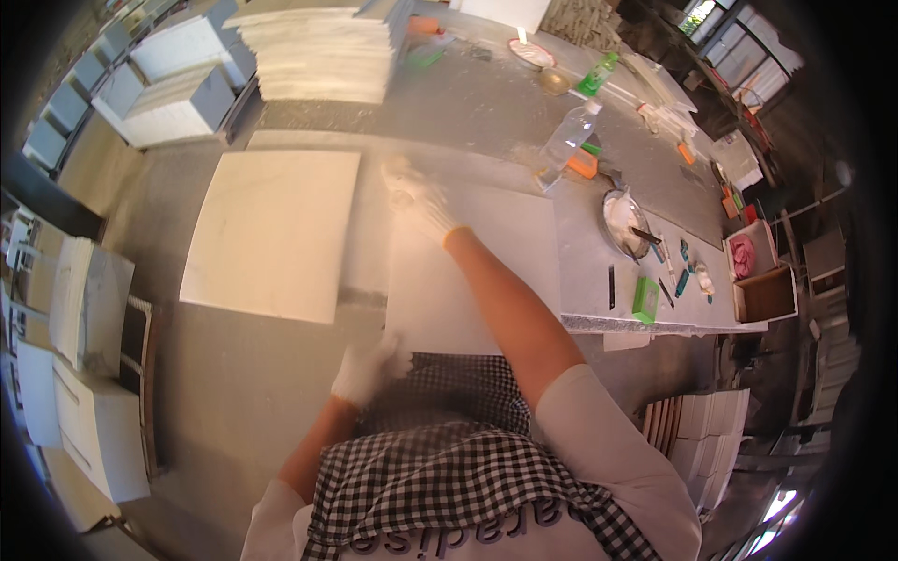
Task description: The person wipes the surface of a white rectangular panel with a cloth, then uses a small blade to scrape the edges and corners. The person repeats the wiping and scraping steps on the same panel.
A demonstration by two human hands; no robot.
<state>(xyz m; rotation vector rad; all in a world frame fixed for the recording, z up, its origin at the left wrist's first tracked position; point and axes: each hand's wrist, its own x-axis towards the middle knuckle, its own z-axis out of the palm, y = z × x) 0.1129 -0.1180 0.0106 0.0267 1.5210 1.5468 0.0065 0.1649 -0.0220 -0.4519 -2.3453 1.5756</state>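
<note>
A square white stone slab (477, 271) lies on the work table right in front of me, its near edge close to my checked apron. Both my hands wear white gloves and are a little blurred. My right hand (418, 201) reaches across to the slab's far left corner, its fingers closed on the edge there. At the near left corner, my left hand (372, 366) grips the same slab's edge, fingers partly hidden. A second pale square slab (271, 234) lies to the left, apart from both hands, with a gap between the two slabs.
A tall stack of slabs (313, 56) stands at the far left. On the right are a clear bottle (569, 140), a green bottle (599, 73), a bowl of white paste (619, 213), a green box (645, 299), small tools and an open carton (769, 292).
</note>
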